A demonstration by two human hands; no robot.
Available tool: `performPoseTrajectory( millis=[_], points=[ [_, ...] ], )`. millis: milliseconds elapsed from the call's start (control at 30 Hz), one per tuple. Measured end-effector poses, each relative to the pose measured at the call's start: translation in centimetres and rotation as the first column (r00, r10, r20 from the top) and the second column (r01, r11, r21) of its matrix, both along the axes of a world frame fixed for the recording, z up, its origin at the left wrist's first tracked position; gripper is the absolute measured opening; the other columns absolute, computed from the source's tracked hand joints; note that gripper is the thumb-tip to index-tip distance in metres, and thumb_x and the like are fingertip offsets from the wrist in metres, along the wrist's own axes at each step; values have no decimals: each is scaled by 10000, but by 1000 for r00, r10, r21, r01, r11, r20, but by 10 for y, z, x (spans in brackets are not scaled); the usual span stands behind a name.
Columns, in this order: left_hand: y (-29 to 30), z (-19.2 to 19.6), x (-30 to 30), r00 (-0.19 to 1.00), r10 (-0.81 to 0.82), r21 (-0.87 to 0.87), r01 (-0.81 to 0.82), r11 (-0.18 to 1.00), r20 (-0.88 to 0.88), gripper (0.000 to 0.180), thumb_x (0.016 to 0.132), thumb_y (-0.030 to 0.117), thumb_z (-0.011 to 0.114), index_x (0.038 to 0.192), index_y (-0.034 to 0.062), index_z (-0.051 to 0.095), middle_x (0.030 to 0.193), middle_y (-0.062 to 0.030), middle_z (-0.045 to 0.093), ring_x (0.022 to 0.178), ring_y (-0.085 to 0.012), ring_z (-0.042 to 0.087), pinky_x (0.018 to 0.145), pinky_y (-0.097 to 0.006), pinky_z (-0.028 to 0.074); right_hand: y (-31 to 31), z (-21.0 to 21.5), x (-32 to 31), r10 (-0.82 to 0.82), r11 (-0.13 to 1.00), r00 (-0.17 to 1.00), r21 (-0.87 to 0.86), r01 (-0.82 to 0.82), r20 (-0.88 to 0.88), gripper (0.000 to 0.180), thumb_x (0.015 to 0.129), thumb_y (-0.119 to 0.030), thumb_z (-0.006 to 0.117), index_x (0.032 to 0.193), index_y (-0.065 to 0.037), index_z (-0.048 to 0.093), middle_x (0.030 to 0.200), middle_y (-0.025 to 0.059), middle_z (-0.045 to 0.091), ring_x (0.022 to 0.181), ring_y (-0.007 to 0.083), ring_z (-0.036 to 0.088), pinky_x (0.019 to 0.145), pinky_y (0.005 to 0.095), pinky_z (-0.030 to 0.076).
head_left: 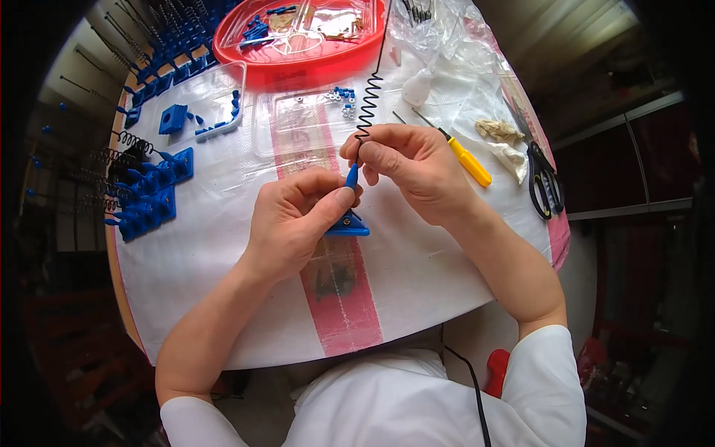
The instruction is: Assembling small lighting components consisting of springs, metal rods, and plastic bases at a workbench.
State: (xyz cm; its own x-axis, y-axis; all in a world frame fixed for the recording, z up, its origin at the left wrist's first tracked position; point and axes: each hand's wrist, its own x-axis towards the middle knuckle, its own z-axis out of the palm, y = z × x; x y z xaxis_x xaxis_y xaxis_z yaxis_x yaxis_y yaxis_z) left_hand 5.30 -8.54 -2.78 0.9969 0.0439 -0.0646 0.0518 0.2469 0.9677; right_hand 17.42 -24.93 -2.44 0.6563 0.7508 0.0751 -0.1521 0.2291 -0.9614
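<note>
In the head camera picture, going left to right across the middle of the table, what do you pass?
Blue plastic parts with black springs → left hand → blue triangular piece → right hand → yellow-handled screwdriver → black scissors.

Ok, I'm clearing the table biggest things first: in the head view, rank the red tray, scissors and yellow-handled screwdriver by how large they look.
1. red tray, by far the largest.
2. scissors.
3. yellow-handled screwdriver, close to the scissors in length but much slimmer.
</note>
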Motion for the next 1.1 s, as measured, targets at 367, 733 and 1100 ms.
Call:
performPoseTrajectory(
  millis=[367, 733, 1100],
  points=[
    [7, -4, 2, 970, -223, -281, 190, 941, -92, 293, 992, 192, 571, 1156, -47, 616, 1021, -109, 675, 918, -156, 666, 828, -307, 556, -2, 0, -3, 26, 999, 979, -22, -31, -201, 202, 879, -157, 740, 993, 8, 717, 904, 41, 688, 750, 79, 559, 681, 226, 452],
    [14, -7, 6, 943, -322, -398, 263, 879, -86, 340, 979, 224, 596, 1174, -54, 603, 1039, -161, 679, 976, -231, 681, 876, -351, 553, 1, -5, -4, -16, 1000, 981, 12, 19, -194, 215, 859, -170, 760, 956, 19, 724, 815, 25, 669, 718, 72, 541, 662, 220, 440],
    [10, -7, 7, 972, -216, -359, 168, 918, -97, 267, 955, 197, 633, 1091, -32, 632, 997, -152, 693, 937, -228, 685, 883, -365, 549, -3, 0, -1, 43, 999, 999, 6, -43, -24, 186, 921, -130, 688, 1038, 14, 705, 983, 53, 689, 789, 100, 583, 723, 239, 485]
  ],
)
